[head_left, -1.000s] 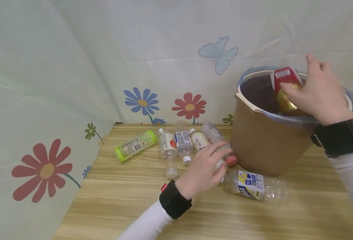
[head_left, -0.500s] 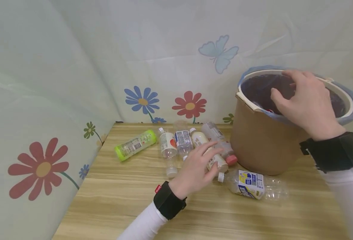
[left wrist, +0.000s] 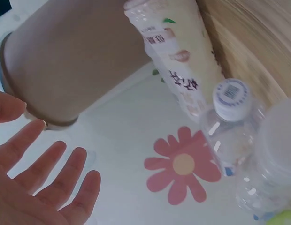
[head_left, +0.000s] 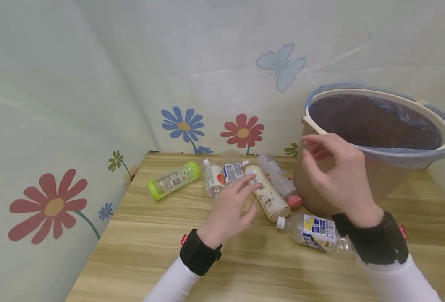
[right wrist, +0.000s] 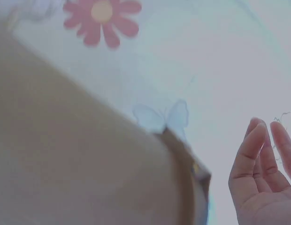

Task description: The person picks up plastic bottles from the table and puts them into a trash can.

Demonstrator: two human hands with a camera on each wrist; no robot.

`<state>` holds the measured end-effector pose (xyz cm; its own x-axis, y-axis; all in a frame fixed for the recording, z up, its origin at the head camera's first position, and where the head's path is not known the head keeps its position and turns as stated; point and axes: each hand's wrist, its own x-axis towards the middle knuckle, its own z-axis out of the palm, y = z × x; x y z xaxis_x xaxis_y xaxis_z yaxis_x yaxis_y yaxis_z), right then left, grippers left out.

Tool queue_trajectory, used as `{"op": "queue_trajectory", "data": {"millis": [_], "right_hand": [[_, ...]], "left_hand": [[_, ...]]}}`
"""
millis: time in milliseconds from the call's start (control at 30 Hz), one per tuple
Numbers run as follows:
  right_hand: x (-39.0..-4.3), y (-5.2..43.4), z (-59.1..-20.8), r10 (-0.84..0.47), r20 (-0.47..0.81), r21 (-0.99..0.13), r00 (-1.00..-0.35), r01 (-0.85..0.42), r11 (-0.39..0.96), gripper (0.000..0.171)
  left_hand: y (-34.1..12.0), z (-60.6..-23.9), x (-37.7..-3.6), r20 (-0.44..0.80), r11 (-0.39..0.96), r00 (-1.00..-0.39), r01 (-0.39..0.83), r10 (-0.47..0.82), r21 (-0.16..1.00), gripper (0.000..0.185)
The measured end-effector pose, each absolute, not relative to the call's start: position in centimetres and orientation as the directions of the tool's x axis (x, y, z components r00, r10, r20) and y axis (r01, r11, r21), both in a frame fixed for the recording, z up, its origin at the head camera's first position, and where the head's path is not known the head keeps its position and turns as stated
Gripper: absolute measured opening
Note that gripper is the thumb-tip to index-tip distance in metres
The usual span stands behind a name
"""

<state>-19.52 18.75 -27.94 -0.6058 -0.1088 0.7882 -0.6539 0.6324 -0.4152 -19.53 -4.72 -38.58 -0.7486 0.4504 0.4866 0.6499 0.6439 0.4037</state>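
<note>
In the head view, the left hand (head_left: 226, 216) holds nothing, its fingers spread loosely beside a cream-labelled plastic bottle (head_left: 265, 193) lying on the wood-grain surface (head_left: 132, 260); whether a fingertip touches it is hard to tell. The right hand (head_left: 337, 172), fingers gently bent and thumb apart, is likewise without a load, in front of a brown bin (head_left: 388, 178) with a blue plastic liner (head_left: 415, 157). Below it lies a clear bottle with a blue-and-yellow label (head_left: 317, 230). A clear bottle with a red cap (head_left: 279, 174) lies between the cream-labelled plastic bottle and the bin.

The left wrist view shows that hand's fingers wide.

The right wrist view shows the bin's blurred wall and the bent fingers (right wrist: 246, 159).
</note>
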Motion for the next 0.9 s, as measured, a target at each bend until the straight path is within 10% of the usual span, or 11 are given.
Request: {"op": "queue_trajectory", "data": {"millis": [900], "right_hand": [[-19.4,13.5,-40.8,-0.105,0.490,-0.643,-0.865,-0.440,0.626,0.039]], "left_hand": [[-8.5,-43.0,-20.9,0.416,0.775,-0.779,0.589,0.469,0.229,0.047]]}}
